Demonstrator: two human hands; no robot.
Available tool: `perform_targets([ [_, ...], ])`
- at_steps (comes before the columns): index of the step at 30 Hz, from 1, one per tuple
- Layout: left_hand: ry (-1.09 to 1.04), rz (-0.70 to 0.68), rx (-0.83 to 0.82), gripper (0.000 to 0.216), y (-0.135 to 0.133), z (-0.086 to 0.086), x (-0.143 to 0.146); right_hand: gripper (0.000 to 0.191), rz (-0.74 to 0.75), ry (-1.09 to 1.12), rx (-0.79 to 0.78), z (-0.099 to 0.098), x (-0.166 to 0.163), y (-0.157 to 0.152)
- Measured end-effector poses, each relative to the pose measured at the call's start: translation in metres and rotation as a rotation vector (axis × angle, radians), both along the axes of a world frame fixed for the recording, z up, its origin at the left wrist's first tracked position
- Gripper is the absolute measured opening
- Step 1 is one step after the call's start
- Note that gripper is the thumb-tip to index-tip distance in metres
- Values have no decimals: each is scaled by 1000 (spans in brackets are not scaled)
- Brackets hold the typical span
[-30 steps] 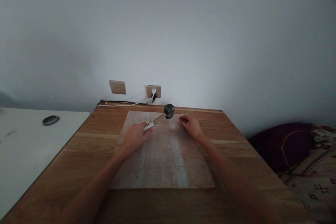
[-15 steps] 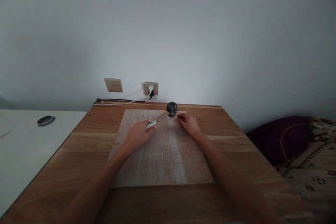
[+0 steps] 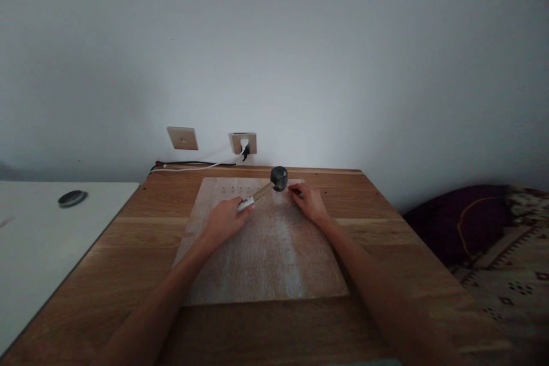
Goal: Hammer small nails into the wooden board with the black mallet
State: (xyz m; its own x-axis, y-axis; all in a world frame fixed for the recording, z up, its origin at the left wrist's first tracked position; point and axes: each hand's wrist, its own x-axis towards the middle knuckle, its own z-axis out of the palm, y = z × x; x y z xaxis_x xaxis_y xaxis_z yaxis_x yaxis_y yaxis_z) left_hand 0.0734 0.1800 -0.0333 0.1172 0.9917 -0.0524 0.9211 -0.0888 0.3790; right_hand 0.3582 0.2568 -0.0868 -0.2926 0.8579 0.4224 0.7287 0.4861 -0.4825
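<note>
My left hand (image 3: 225,220) is closed around the wooden handle of a small mallet (image 3: 270,184), whose dark head is raised just above the far edge of a pale wooden board (image 3: 266,257). My right hand (image 3: 309,204) rests on the board just right of the mallet head, fingers pinched together on something too small to make out. A row of small dots, perhaps nail heads, runs along the board's far edge left of the mallet. The board lies flat on a brown wooden table (image 3: 141,217).
A white table (image 3: 38,251) adjoins on the left with a dark round object (image 3: 72,198) on it. Two wall plates (image 3: 242,142) sit behind the table, with cables trailing left. Right of the table lie a dark cushion (image 3: 454,223) and a patterned rug (image 3: 510,291).
The mallet head has stayed near the board's far edge, shifting slightly right then back. Both hands keep their places; the view has shifted a little.
</note>
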Motion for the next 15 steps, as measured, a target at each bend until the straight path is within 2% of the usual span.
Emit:
perform_targets([
  [10, -7, -1, -10, 43, -1, -2, -2, 18, 2, -48, -13, -3, -1, 2],
  [15, -7, -8, 3, 45, 0, -1, 2, 9, -14, -72, -53, 0, -2, 12],
])
